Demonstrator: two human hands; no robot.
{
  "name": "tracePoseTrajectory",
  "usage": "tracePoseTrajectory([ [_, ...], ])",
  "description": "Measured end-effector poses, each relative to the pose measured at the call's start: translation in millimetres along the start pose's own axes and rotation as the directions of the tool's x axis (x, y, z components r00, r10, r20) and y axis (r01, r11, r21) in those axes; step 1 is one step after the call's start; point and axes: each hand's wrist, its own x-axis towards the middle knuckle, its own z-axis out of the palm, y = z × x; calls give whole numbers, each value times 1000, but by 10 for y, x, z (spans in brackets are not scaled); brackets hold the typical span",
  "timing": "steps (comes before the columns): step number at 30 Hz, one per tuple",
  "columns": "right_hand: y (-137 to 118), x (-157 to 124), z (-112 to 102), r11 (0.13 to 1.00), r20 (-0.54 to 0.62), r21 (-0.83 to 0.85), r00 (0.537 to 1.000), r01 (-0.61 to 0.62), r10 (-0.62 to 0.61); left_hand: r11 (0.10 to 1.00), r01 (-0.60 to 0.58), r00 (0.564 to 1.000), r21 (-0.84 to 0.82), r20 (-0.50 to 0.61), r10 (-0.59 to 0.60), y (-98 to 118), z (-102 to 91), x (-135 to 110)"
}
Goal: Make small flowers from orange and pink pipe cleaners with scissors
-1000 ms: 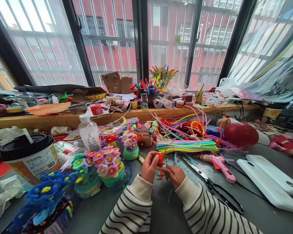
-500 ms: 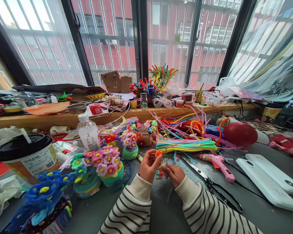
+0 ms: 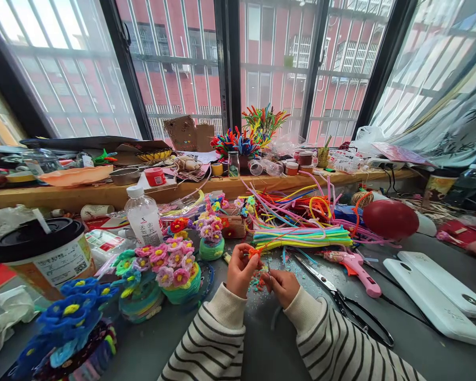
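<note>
Orange fuzzy bit (image 3: 254, 253) dipped a little | left grip (image 3: 240, 271) pinches it | right grip (image 3: 284, 287), just beside, holds thin stick (image 3: 268, 263) | both seem busy

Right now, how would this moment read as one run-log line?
left hand: holds orange fuzzy piece | right hand: pinches thin dark item | scissors, pink glue gun: on gray table, right of hands

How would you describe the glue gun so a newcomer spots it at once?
On the gray tabletop, look right of the person's right hand to the black-handled scissors. The glue gun lies between those scissors and two white slab-shaped devices. Its pink, pistol-shaped body sets it apart from both.
</note>
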Motion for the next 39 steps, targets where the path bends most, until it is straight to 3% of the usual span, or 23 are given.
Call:
tracePoseTrajectory([
  [5,-56,-4,-24,983,79,184,997,-22,7,1000,-23,999,-11,23,23,-28,-34,21],
  [13,-17,11,-17,931,254,357,967,-76,-19,991,-32,998,131,62,24,-3,-72,18],
  [19,-22,6,-25,919,237,388,971,-68,-28,975,-47,995,219,100,25,-2,-76,2],
  [24,-26,30,2,845,307,486,949,-223,74,966,-75,997,249,43,66,-20,-92,16],
  [27,-33,47,20,804,320,527,941,-277,114,977,-34,999,209,31,28,-34,-100,30],
  [32,-35,66,10,809,290,512,944,-291,156,980,32,997,197,64,-45,-85,-94,43],
  [36,-21,67,-10,818,276,489,943,-304,186,954,0,1000,300,13,-3,-107,-103,50],
  [39,11,68,-10,783,327,506,921,-361,213,934,-33,999,355,-23,44,-81,-108,52],
])
